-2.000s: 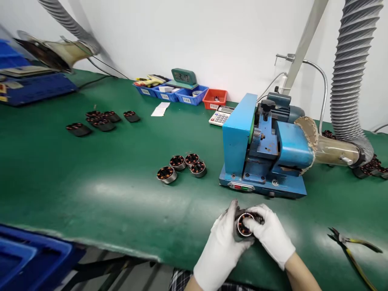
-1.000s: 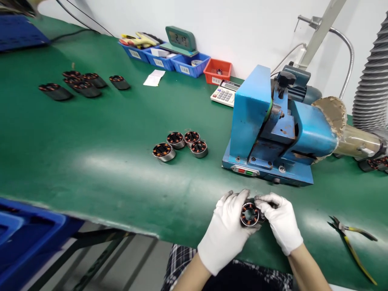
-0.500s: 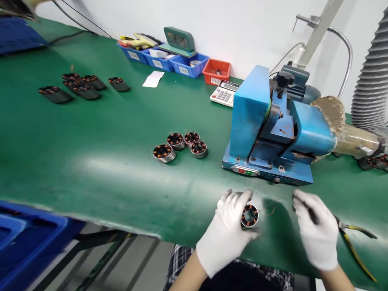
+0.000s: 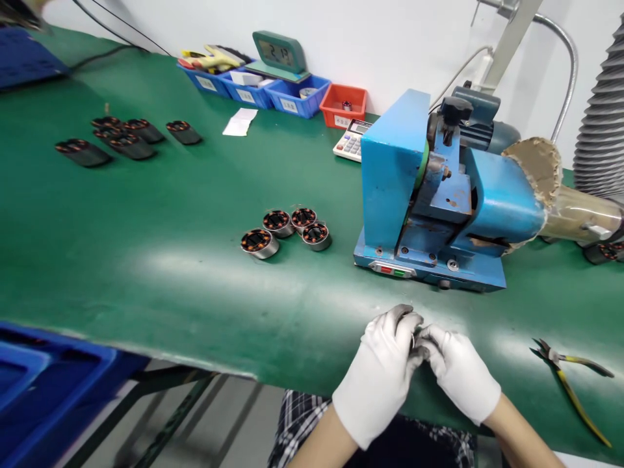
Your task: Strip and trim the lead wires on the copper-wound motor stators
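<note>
My left hand (image 4: 377, 367), in a white glove with darkened fingertips, is closed around a motor stator (image 4: 413, 340). Only a sliver of its metal rim shows between the fingers. Against the stator's right side, my gloved right hand (image 4: 455, 364) has its fingertips pinched together; what lies between them is hidden. Both hands are over the near edge of the green table, below the blue belt grinder (image 4: 433, 201). Farther right, pliers (image 4: 553, 357) with yellow-and-black handles lie with their jaws apart.
Several wound stators (image 4: 260, 242) stand left of the grinder, and a second group (image 4: 131, 144) sits far left. Along the wall are blue bins (image 4: 298, 104), a red bin (image 4: 344, 104), a clock (image 4: 279, 52) and a calculator (image 4: 348, 143). A blue crate (image 4: 63, 383) is below, left.
My right hand has moved left from beside the pliers to the stator, its fingers now pinched there. The left hand has turned the stator, so its open face no longer shows.
</note>
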A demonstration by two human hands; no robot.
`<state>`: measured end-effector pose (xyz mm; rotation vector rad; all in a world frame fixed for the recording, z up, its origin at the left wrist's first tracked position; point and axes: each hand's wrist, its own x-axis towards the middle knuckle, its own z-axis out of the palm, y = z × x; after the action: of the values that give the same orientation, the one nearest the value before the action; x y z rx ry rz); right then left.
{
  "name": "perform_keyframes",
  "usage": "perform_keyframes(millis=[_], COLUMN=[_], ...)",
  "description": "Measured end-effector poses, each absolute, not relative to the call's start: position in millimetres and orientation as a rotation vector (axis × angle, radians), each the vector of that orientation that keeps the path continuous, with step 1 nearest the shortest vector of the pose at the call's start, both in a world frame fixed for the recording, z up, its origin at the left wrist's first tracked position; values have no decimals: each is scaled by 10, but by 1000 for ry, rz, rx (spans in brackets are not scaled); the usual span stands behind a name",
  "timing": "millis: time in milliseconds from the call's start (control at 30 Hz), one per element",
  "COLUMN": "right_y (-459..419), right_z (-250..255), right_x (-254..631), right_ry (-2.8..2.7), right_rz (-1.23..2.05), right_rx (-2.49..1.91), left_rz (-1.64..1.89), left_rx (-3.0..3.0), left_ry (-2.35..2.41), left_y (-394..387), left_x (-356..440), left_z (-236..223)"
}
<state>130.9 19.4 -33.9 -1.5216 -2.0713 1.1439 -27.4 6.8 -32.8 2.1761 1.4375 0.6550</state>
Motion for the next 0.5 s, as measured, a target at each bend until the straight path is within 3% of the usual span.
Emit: perform_keyframes(millis=[233, 400, 500], right_y=[290, 274, 164], right_z=[-408, -266, -250], right_x=[1500, 1808, 1702], right_ry=[-1555, -1414, -1940], right_rz=[1429, 978, 562], right_rx=[-1551, -1611, -1408], left_rz=[700, 756, 743], left_rx=[2268, 2263, 2269], left_ry=[1400, 1358, 1344], left_y=[80, 95, 114], left_x=[-265, -268, -265], left_z=[-356, -411, -405])
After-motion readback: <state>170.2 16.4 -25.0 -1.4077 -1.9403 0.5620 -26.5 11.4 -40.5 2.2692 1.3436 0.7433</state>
